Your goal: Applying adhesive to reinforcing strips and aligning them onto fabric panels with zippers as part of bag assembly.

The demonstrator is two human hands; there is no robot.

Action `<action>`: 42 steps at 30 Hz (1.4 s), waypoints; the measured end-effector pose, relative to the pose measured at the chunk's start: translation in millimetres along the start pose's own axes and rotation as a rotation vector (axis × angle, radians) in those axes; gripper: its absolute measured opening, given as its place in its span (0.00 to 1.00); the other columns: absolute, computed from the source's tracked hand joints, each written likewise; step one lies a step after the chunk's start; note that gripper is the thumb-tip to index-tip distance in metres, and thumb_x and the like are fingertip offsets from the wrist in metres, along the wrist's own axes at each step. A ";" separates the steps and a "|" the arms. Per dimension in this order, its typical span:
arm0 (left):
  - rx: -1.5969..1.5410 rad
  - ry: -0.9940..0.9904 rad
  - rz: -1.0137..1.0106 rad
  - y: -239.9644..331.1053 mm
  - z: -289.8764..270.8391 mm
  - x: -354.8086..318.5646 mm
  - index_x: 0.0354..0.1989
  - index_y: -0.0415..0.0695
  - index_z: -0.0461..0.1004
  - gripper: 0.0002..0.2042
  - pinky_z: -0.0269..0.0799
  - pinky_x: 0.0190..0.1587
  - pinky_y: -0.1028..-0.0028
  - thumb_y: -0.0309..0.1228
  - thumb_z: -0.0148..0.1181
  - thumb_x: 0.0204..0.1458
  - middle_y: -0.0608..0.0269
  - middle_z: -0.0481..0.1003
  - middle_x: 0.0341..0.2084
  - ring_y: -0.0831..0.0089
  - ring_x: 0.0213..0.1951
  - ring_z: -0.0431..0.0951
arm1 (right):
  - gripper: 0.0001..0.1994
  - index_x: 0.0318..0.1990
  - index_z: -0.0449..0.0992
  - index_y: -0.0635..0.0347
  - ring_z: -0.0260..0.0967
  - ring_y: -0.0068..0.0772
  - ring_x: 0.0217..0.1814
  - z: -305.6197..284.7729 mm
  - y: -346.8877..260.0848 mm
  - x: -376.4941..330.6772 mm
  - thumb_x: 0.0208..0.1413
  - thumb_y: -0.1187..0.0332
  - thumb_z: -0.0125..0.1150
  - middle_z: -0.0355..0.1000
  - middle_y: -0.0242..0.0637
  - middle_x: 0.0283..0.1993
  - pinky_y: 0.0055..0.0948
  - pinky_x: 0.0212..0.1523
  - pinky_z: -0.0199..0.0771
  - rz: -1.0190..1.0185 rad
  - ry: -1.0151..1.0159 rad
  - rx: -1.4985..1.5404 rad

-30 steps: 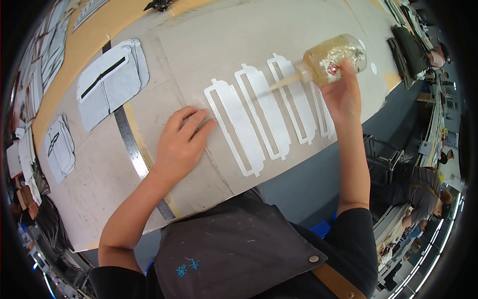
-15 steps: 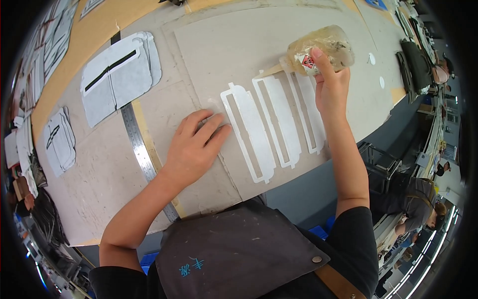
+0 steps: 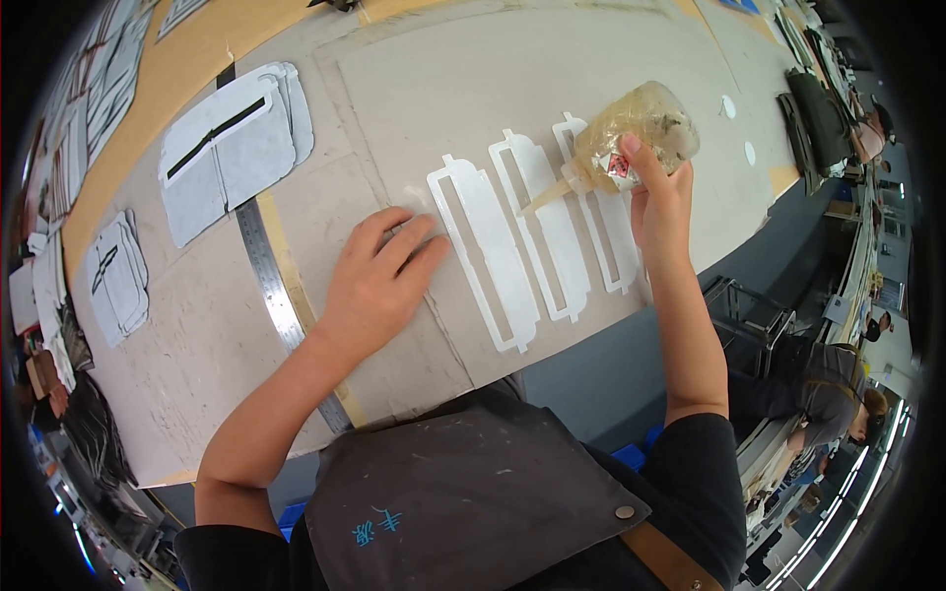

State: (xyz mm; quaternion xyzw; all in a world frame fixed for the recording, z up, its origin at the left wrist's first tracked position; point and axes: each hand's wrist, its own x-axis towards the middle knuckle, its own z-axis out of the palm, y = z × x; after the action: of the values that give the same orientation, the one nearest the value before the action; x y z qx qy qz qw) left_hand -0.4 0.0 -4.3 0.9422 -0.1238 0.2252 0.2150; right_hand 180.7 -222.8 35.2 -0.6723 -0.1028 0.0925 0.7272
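Note:
My right hand [image 3: 657,197] grips a clear squeeze bottle [image 3: 645,113] with a yellowish tint and a long tapered nozzle. The bottle is tilted, and its nozzle tip points down at the left edge of the middle white slotted piece [image 3: 554,236]; whether it touches I cannot tell. To the left lies another white slotted piece [image 3: 493,246]. A third white slotted piece [image 3: 613,241] is partly hidden under the bottle and beside my right wrist. My left hand [image 3: 379,281] rests on the board with fingers spread and slightly bent, holding nothing, close to the leftmost piece.
A metal ruler [image 3: 271,281] lies left of my left hand. Beyond it are a stack of large white panels [image 3: 232,158] with a dark slot and a smaller stack [image 3: 120,281]. A black folded item [image 3: 816,123] sits at the right edge. A person [image 3: 833,394] is at the right.
My right hand has brought the bottle's nozzle nearer to me, from the far end of the middle piece down along its left edge. My left hand has shifted slightly.

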 end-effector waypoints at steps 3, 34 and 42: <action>0.002 0.003 -0.001 -1.5 1.3 -0.9 0.37 0.39 0.78 0.14 0.74 0.42 0.66 0.18 0.60 0.37 0.58 0.73 0.44 0.57 0.47 0.73 | 0.20 0.51 0.70 0.69 0.70 0.27 0.48 -7.2 -4.1 -14.2 0.53 0.68 0.64 0.73 0.39 0.45 0.28 0.52 0.68 0.051 -0.008 -0.030; -0.008 -0.058 -0.027 -2.5 -3.7 -1.7 0.41 0.37 0.78 0.18 0.74 0.45 0.64 0.15 0.61 0.36 0.56 0.74 0.46 0.53 0.48 0.72 | 0.24 0.58 0.63 0.67 0.68 0.27 0.56 -43.0 -5.9 -23.6 0.59 0.65 0.60 0.69 0.37 0.52 0.33 0.57 0.68 0.003 0.005 0.142; 0.010 -0.057 -0.026 -2.1 -4.5 -0.5 0.39 0.38 0.79 0.16 0.74 0.40 0.67 0.18 0.61 0.37 0.57 0.75 0.45 0.56 0.48 0.73 | 0.19 0.52 0.69 0.66 0.70 0.23 0.48 -20.7 2.4 27.5 0.57 0.67 0.64 0.72 0.35 0.46 0.26 0.50 0.70 -0.129 0.055 0.075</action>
State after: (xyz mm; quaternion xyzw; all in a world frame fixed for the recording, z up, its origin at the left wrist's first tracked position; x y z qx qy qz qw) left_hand -1.8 4.0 -1.6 0.9509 -0.1163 0.1959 0.2094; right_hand 212.8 -235.0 31.9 -0.6390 -0.1223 0.0306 0.7588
